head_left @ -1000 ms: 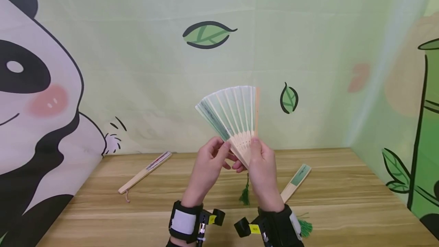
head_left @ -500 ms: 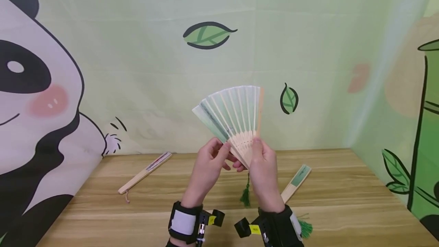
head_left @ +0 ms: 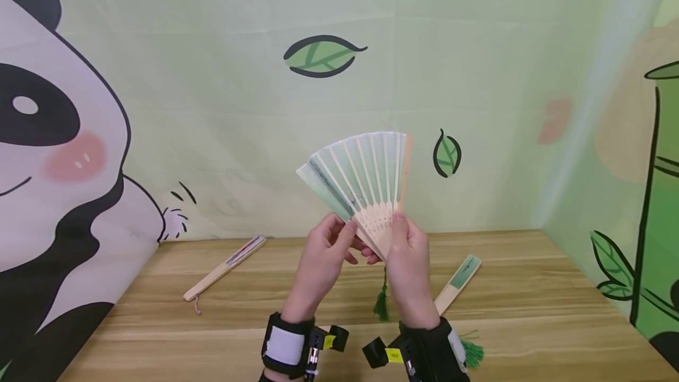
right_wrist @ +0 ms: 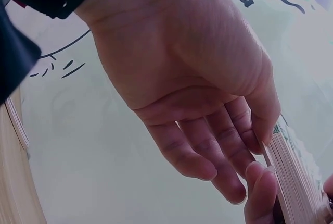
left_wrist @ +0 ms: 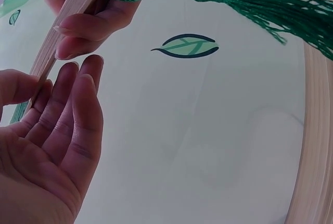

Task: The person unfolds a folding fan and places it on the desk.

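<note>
Held up above the wooden desk (head_left: 339, 323), a pale green paper folding fan with bamboo ribs (head_left: 361, 178) stands partly spread — its dark green tassel (head_left: 381, 302) hanging below the pivot. The right hand (head_left: 407, 264) pinches the ribs near the pivot, fingers curled round the outer guard; the left hand (head_left: 323, 255) grips the opposite edge with thumb and fingertips. It looks light, the paper thin and easily torn, so the stiff bamboo guards seem the safest hold. Two closed fans (head_left: 225, 267) (head_left: 457, 282) lie on the desk.
</note>
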Demonstrator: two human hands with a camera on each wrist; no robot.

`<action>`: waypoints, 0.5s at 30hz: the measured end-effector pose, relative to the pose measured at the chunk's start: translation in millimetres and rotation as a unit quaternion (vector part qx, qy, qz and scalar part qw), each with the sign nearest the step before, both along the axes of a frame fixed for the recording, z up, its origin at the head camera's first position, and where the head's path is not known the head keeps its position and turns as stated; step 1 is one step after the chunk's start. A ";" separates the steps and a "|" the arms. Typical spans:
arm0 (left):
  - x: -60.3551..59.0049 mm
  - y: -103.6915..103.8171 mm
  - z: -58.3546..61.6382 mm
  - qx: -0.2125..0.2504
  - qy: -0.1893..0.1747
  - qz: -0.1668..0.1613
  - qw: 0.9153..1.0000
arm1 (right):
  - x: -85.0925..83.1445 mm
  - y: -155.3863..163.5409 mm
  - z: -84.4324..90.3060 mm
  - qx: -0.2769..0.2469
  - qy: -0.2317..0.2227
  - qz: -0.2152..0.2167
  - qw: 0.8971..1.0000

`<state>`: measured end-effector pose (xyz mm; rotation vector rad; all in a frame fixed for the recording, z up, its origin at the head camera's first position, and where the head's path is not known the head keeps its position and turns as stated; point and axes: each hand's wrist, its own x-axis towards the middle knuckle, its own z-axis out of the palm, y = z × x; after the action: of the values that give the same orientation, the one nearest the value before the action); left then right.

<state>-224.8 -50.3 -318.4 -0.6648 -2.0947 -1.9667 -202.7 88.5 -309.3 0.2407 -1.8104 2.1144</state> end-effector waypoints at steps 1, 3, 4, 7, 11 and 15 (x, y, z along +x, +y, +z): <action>0.1 -0.1 -0.1 0.000 0.000 -0.001 1.000 | 0.0 0.1 -0.2 0.001 0.001 -0.001 1.000; 0.1 -0.4 -0.3 0.000 0.000 -0.002 1.000 | 0.2 0.1 -0.5 0.002 0.000 -0.002 1.000; 0.0 -0.4 -0.3 0.000 0.000 -0.002 1.000 | 0.3 0.1 -0.5 0.003 0.001 -0.003 1.000; -0.7 0.0 0.2 0.000 0.001 -0.002 1.000 | 0.6 -0.1 -0.1 0.003 0.002 -0.005 1.000; -1.3 0.3 0.6 0.000 0.000 0.002 1.000 | 0.9 0.0 -0.1 0.004 0.001 -0.008 1.000; -1.2 -0.2 -0.4 0.001 -0.004 0.003 1.000 | 0.8 0.2 -0.7 0.000 0.002 -0.010 1.000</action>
<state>-225.9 -50.5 -318.8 -0.6502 -2.0963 -1.9728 -202.0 88.7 -310.1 0.2253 -1.8038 2.0993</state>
